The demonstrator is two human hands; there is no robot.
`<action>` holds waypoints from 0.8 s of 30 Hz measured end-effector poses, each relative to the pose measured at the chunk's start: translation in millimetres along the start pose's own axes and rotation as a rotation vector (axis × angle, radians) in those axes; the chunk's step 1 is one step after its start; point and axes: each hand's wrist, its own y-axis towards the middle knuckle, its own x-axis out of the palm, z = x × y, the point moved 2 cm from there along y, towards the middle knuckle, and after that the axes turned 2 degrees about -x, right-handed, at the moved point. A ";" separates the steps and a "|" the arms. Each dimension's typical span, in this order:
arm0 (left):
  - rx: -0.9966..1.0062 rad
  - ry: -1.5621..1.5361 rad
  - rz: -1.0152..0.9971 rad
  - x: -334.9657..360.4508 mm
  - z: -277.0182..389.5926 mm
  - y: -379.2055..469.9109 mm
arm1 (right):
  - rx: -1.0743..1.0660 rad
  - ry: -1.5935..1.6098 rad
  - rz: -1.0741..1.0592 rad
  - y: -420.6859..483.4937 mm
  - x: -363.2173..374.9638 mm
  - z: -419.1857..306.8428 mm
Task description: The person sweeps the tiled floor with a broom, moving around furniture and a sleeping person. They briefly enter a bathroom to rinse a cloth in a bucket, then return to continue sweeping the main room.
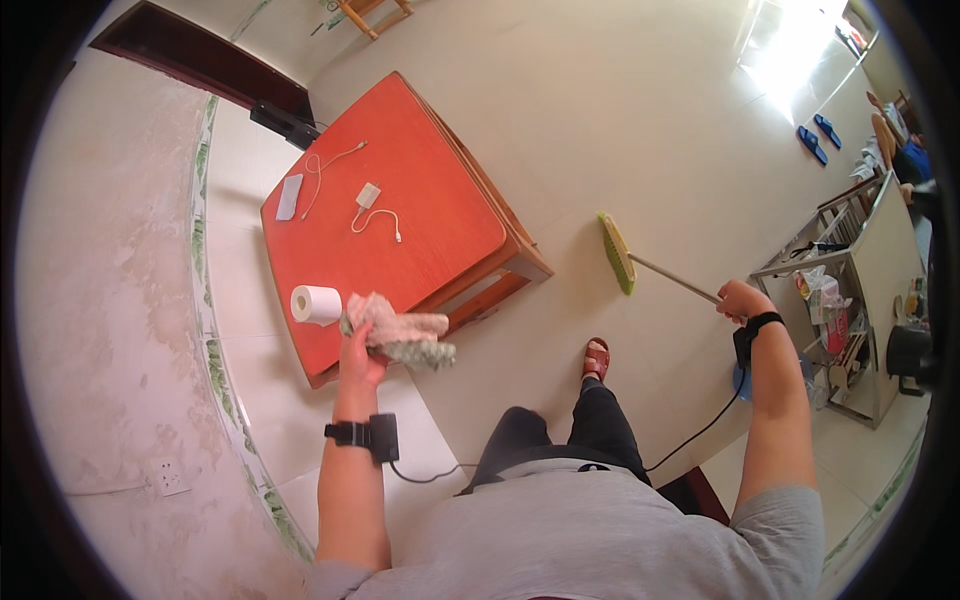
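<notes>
My left hand (363, 358) grips a bunched pink and grey-green cloth (394, 326), slightly blurred, over the near edge of a red-topped wooden table (435, 217). Just left of the cloth, a white toilet paper roll (316, 304) lies on its side on the tabletop. Off to the right, my right hand (742, 301) is closed around the metal handle (675, 279) of a broom. The broom's green bristle head (618, 255) is low over the tiled floor, right of the table; whether it touches cannot be told.
A white charger (368, 196), a white cable (318, 174) and a folded paper (289, 197) lie on the table. At right stands a metal-framed shelf cabinet (862, 255) with bags, beside a blue-tinted water bottle (750, 379). Blue slippers (812, 145) rest near a person's legs (883, 135).
</notes>
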 end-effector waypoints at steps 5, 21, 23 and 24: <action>0.066 -0.100 -0.064 65.1 31.4 78.8 | -0.071 0.115 0.142 -7.2 42.6 19.5; 0.969 1.433 -0.222 216.3 -10.9 197.0 | 0.551 1.672 0.023 -217.6 320.4 13.3; 1.003 1.455 -0.332 233.8 -6.1 204.3 | 0.735 1.861 0.030 -201.7 330.2 12.0; 1.010 1.489 -0.366 240.5 -2.0 208.0 | 0.775 2.043 0.041 -187.8 330.5 15.4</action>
